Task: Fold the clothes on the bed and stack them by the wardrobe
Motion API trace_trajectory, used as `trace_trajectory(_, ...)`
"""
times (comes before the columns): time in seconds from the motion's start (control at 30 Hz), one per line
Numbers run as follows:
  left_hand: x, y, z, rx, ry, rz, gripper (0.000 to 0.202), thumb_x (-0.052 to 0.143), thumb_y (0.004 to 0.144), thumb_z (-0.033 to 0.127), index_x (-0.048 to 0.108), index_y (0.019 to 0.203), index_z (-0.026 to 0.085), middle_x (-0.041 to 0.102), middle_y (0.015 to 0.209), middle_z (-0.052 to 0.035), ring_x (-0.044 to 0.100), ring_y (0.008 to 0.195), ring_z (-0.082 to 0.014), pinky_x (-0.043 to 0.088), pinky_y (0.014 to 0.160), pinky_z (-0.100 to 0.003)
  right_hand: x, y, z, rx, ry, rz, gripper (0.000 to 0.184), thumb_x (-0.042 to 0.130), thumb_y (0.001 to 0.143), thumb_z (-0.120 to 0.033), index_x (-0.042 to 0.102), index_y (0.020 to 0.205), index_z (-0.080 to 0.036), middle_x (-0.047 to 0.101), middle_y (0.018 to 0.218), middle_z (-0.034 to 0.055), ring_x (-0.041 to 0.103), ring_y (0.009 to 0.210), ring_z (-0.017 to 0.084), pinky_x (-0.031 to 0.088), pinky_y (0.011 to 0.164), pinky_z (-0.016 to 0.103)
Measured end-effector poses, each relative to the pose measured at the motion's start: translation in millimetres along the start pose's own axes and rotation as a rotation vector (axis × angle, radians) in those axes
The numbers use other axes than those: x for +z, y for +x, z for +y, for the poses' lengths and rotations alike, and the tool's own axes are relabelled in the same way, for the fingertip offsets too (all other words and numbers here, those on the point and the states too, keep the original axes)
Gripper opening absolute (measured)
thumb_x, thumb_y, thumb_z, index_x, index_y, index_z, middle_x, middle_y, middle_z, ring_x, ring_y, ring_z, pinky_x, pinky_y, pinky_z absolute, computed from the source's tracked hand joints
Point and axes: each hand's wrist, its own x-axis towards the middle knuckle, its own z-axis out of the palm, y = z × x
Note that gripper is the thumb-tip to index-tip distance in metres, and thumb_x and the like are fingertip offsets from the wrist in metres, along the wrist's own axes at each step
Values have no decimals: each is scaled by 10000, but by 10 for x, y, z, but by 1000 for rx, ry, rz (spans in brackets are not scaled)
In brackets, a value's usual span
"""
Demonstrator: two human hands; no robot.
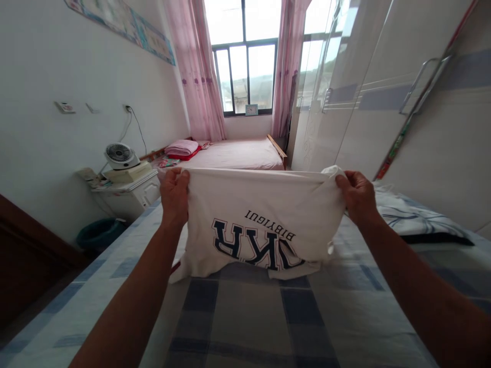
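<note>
Far left we see a dark wooden panel at the frame edge and a teal basin on the floor beside it. Just past it a white bedside cabinet stands against the wall with a small white fan on top. A poster runs high on that wall. Next comes the left hand, fingers curled closed and thumb on top, pinching one upper corner of a white T-shirt. We note the T-shirt is held up and stretched flat between both hands over the near bed. Its top edge is taut and its lower edge touches the blue-and-grey checked sheet. The navy print on it reads upside down from this view, and part of the big lettering is folded under, so we cannot read it whole. Behind the shirt, mid-frame, is a second bed with a pink cover and folded pink bedding at its left end. Beyond it, pink curtains hang either side of a window, with a small clock on the sill. Right of centre is the right hand, also closed, gripping the shirt's other upper corner with fabric bunched at the fingertips. Just beyond that hand a white cloth with dark stripes lies on the near bed. Far right, a pale wardrobe with metal handles fills the wall.
</note>
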Motion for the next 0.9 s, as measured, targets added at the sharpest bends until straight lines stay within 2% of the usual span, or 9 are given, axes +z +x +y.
trace_trajectory(0.1,108,-273,256,57,9,-116,133,535,848,330,524,874,199,477,587,76,380,472,-63,304,424,-171,-61,98,79,-54,-243,-10,249,563,734,-378,601,901,-198,639,833,33,560,709,167,466,690,320)
trace_trajectory(0.17,192,-615,339,92,98,-360,149,513,865,349,540,883,204,514,630,56,424,509,-80,338,454,-182,-104,64,175,-32,-422,-48,258,560,726,-330,603,933,-181,654,898,70,592,794,200,466,788,374)
trace_trajectory(0.23,295,-1018,336,172,216,-710,164,455,899,323,563,888,201,568,715,22,509,621,-109,410,572,-204,-110,-63,212,-24,-469,-135,319,554,745,-344,599,1008,-168,659,989,103,608,889,225,454,852,395)
trace_trajectory(0.33,481,-1587,200,393,264,-1249,190,389,921,243,574,932,201,613,922,-25,570,794,-133,440,736,-226,-21,-407,100,-93,-391,-509,410,502,811,-463,606,1089,-179,643,1122,115,591,1018,242,434,908,375)
trace_trajectory(0.43,648,-1969,26,520,333,-1481,179,400,922,257,567,932,193,604,1010,-52,588,842,-146,455,717,-227,142,-841,-82,-177,-376,-974,453,465,835,-525,621,1125,-214,616,1204,86,565,1073,246,414,932,360)
trace_trajectory(0.53,714,-2093,-48,545,350,-1544,158,440,906,253,585,907,190,625,979,-56,606,879,-170,466,750,-242,304,-1197,-130,-334,-525,-1135,436,588,757,-486,628,1095,-214,608,1191,92,557,1057,259,403,910,365)
trace_trajectory(0.67,626,-1910,-22,441,283,-1555,189,447,904,248,627,930,196,668,946,-47,630,872,-162,465,792,-234,425,-1346,12,-373,-755,-969,185,507,808,-299,643,872,-191,653,965,84,596,887,205,403,802,308)
trace_trajectory(0.83,344,-1419,-175,223,528,-1091,261,403,924,303,638,974,200,650,1102,-83,599,1027,-201,429,940,-315,262,-1127,107,-166,-420,-808,213,445,829,-313,620,833,-193,656,809,34,596,766,173,432,720,275)
trace_trajectory(0.9,182,-1242,-258,177,638,-1034,327,498,876,396,607,1110,196,578,1251,-110,531,1157,-240,381,1012,-361,84,-994,94,-30,-262,-659,242,452,827,-371,616,845,-192,645,770,25,591,724,170,461,684,278)
